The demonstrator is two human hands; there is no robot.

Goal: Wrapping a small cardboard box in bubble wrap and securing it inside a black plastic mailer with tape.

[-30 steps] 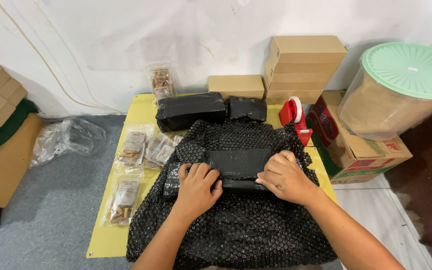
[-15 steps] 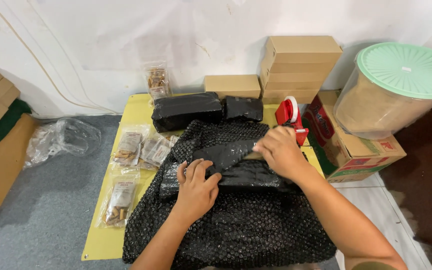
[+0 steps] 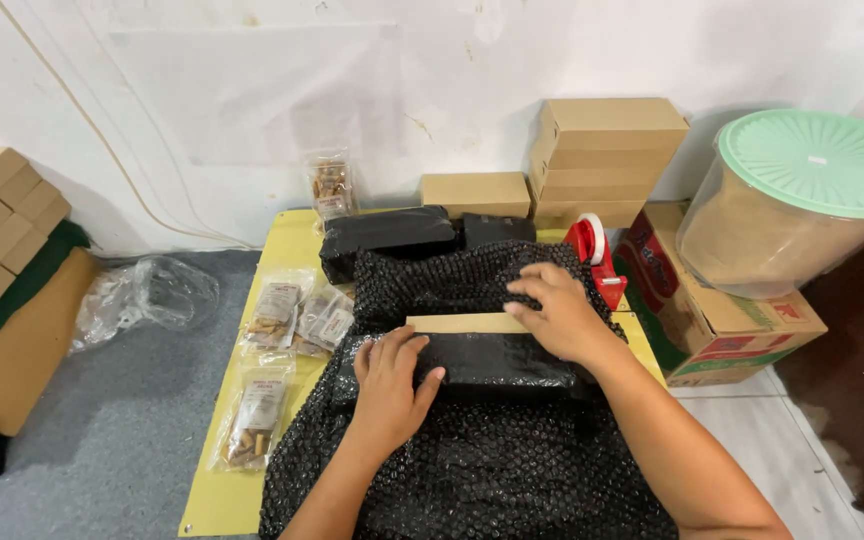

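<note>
Head view, looking down at a yellow mat (image 3: 214,500) on a grey carpeted floor. A black bubble wrap sheet (image 3: 492,480) covers most of the mat, w/ a tan box (image 3: 467,324) half rolled inside it at centre; only a thin strip of its cardboard top shows.

Left hand (image 3: 389,385) lies flat, fingers spread, pressing the wrapped front of the bundle; it grips nothing. Right hand (image 3: 555,312) rests palm down on the far fold, fingers slightly curled, holding the wrap over the box edge.

Risk, as a guess: the wrap looks springy and slick, so if either hand lifts, the fold may pop open; the box could also slide sideways inside the loose roll.

Nearby: red tape dispenser (image 3: 595,258) just right of the bundle, black wrapped parcels (image 3: 392,235) behind, clear snack pouches (image 3: 270,318) at left, stacked plain cardboard boxes (image 3: 602,155) by the white wall, a clear tub w/ ribbed green lid (image 3: 820,165) on a printed carton (image 3: 717,330).
</note>
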